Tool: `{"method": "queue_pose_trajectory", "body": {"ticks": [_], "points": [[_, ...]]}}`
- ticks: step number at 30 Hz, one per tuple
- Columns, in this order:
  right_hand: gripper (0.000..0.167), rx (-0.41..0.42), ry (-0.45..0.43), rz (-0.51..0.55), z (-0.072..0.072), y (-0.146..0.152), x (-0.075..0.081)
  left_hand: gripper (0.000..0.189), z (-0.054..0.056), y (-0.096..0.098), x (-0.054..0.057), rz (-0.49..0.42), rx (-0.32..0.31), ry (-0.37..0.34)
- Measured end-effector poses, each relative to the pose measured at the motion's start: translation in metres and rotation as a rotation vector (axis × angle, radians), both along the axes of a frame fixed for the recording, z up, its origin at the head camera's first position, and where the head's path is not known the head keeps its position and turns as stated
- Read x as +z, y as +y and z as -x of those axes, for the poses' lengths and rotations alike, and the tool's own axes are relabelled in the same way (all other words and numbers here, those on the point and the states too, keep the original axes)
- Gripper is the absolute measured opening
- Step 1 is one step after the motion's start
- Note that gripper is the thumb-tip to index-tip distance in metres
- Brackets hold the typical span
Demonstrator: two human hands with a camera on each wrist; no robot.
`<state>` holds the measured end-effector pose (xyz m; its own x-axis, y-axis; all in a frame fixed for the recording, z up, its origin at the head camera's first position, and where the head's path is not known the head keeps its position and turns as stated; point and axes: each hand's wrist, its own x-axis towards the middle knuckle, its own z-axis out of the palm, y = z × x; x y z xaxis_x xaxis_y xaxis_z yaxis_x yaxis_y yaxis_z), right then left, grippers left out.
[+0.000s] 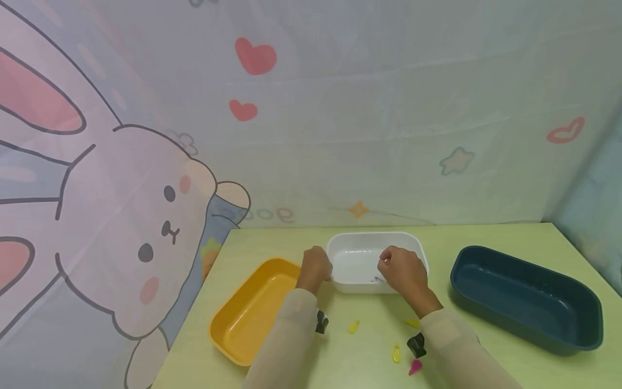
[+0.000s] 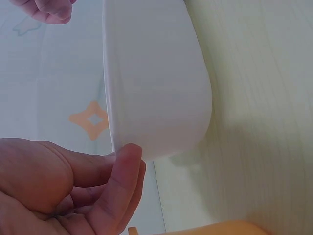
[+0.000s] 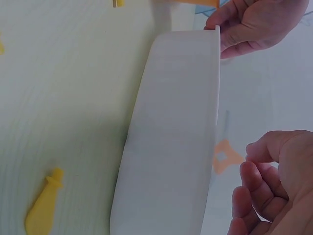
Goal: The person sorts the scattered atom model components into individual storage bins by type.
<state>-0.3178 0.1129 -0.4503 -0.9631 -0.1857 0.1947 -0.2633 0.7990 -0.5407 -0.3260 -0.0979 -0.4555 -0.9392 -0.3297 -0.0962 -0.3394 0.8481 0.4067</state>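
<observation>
Pinching white tray (image 1: 355, 265) by rim (image 2: 109, 73) with left hand (image 1: 315, 266), likely steadying it; poising right hand (image 1: 404, 270) above, fingers curled; cannot tell if gripping.

Both forearms reach forward in pale sleeves, the left sleeve (image 1: 286, 340) and the right sleeve (image 1: 461, 340) slanting inward toward each other. The left hand (image 1: 316, 266) is held in a pinch — left thumb (image 2: 88, 167) opposed to curled fingers (image 2: 126, 178). The right hand (image 1: 403, 270) hangs apart from it, fingers bent, right thumb (image 3: 266, 146) close to the index fingertip (whether they touch is hard to tell).
</observation>
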Motion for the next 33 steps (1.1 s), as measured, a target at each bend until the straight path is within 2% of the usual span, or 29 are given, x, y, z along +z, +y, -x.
{"method": "queue_pose_trajectory", "body": {"ticks": [4, 5, 6, 17, 21, 33], "points": [[0.017, -0.004, 0.001, 0.006, -0.001, 0.000, -0.001, 0.031, 0.001, 0.000, -0.001, 0.017, -0.006, 0.013], [0.017, -0.005, 0.004, 0.010, 0.000, 0.001, -0.002, 0.030, -0.004, 0.003, 0.008, 0.005, -0.005, 0.000], [0.017, -0.004, 0.008, 0.012, 0.000, 0.001, -0.002, 0.030, -0.004, 0.003, 0.009, 0.005, -0.005, 0.006], [0.018, 0.025, 0.011, 0.015, 0.002, 0.006, -0.002, 0.030, -0.004, 0.007, 0.010, -0.039, 0.014, 0.033], [0.019, 0.033, 0.026, 0.019, 0.001, 0.008, -0.003, 0.029, -0.002, 0.007, 0.008, -0.019, 0.016, 0.020], [0.016, 0.030, 0.065, 0.015, -0.002, 0.016, -0.007, 0.011, -0.008, 0.009, 0.015, -0.055, 0.009, 0.067]]}}
